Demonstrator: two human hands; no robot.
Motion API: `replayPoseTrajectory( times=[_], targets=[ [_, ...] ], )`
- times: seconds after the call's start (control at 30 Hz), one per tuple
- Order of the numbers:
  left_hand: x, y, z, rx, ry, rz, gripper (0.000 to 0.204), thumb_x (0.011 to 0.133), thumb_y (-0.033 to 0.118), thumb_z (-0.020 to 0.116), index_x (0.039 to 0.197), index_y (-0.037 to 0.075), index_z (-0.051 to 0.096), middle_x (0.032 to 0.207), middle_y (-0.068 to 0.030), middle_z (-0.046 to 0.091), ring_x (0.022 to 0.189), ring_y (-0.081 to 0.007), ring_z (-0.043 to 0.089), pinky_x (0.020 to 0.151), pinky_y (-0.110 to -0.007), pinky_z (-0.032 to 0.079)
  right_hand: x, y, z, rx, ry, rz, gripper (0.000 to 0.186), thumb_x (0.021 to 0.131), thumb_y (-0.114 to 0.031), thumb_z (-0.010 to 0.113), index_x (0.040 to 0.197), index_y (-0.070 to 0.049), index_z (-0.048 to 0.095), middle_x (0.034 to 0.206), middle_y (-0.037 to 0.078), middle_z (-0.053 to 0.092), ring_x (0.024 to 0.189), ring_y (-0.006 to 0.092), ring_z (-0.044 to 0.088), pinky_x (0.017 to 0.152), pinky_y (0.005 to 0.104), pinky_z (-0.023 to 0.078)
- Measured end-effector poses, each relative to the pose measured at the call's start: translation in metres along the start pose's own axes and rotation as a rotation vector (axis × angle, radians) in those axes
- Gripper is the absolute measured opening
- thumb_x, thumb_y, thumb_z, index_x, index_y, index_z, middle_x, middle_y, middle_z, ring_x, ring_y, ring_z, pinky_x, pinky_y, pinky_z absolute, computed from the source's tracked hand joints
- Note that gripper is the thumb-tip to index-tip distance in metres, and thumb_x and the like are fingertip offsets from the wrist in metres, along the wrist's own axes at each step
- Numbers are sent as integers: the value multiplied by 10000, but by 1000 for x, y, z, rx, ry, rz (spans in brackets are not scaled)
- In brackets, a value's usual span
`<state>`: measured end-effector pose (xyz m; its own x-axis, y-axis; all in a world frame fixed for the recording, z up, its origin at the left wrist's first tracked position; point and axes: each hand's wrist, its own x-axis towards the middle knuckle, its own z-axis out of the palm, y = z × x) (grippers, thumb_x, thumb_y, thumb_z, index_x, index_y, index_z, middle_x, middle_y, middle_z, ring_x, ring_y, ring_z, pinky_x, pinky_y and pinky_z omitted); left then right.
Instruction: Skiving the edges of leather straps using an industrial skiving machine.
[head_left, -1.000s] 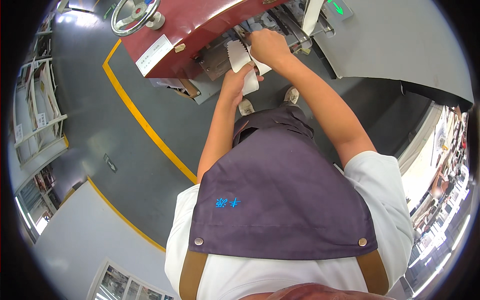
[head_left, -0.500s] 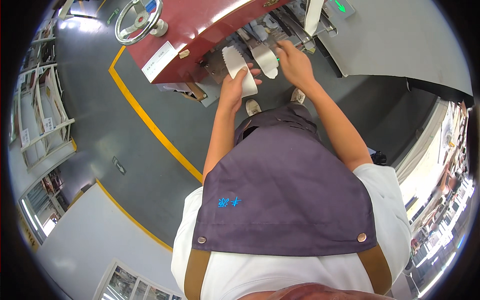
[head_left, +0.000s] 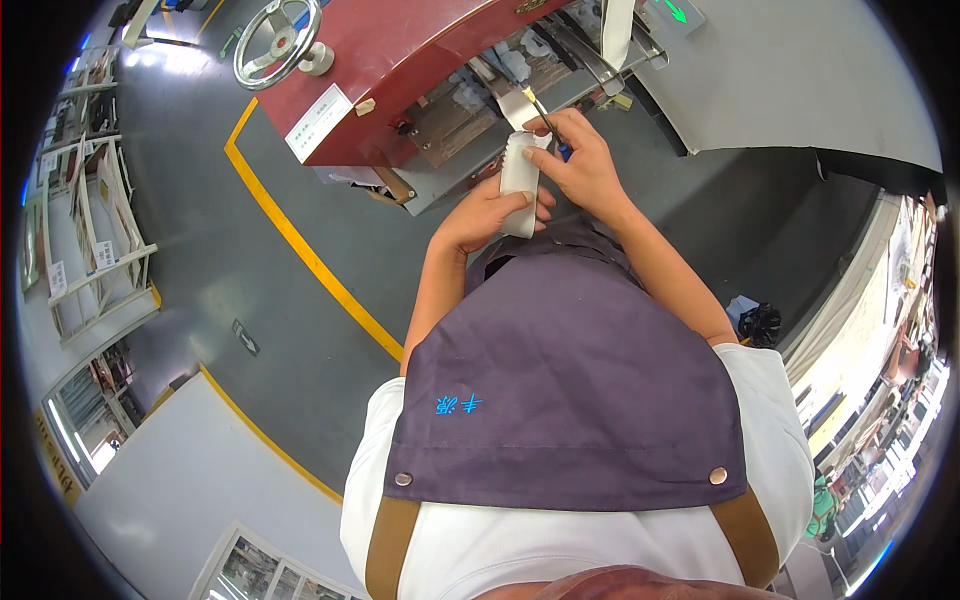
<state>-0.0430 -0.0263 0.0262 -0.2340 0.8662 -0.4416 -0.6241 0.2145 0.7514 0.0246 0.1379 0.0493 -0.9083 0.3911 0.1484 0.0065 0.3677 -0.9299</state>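
Both hands have pulled back from the red machine [head_left: 400, 70] since half a second ago, when they were up at its open slot. Now they're closer to the body, just above the top edge of the purple apron [head_left: 570, 370]. The white strip of material [head_left: 519, 180] came along with them and stands roughly upright between the hands, well short of the machine's slot.

The left hand [head_left: 485, 212] has its grip wrapped around the lower part of the strip, fingers closed on it. The right hand [head_left: 578, 160] is pinched shut on a thin brush-like tool [head_left: 535, 105] with a yellowish tip, touching the top of the strip. Something blue peeks out under that hand, can't tell what it is.

Around the machine: a steering-style handwheel [head_left: 278, 40] at its left end, a white label plate [head_left: 318, 122] on its front, a yellow floor line [head_left: 300, 250] running diagonally past its left side, and a grey cabinet [head_left: 800, 90] to its right. Metal shelving [head_left: 90, 240] sits far left of the machine.
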Motion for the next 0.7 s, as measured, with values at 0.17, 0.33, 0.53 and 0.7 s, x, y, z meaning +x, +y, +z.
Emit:
replayPoseTrajectory(
  times=[0.17,0.33,0.53,0.7],
  targets=[
    [-4,-7,3,-197,49,-54,536,978,477,300,1212,21,455,967,-133,609,822,-221,631,737,-380,559,-14,16,-2,-37,-33,33,194,752,-85,691,933,-40,640,857,44,559,759,142,550,653,263,435],
    [1,-22,-10,-446,68,-7,548,987,490,257,1213,37,467,977,-154,604,807,-251,635,740,-439,560,-25,-2,1,212,-135,64,172,766,-49,674,925,-16,619,895,29,574,725,105,540,651,239,432],
    [3,-13,0,-497,467,57,338,933,191,375,1153,-34,497,1057,-185,603,943,-297,617,859,-420,511,-22,13,9,274,-341,142,115,812,-88,644,894,-12,671,877,14,625,662,62,525,581,225,455],
    [-27,-11,-37,-540,681,582,334,834,28,405,1152,-50,476,1036,-200,603,975,-317,597,900,-437,479,-25,-4,-61,418,-485,544,201,785,-83,640,976,-22,635,787,10,606,484,26,421,404,181,316]
  ],
)
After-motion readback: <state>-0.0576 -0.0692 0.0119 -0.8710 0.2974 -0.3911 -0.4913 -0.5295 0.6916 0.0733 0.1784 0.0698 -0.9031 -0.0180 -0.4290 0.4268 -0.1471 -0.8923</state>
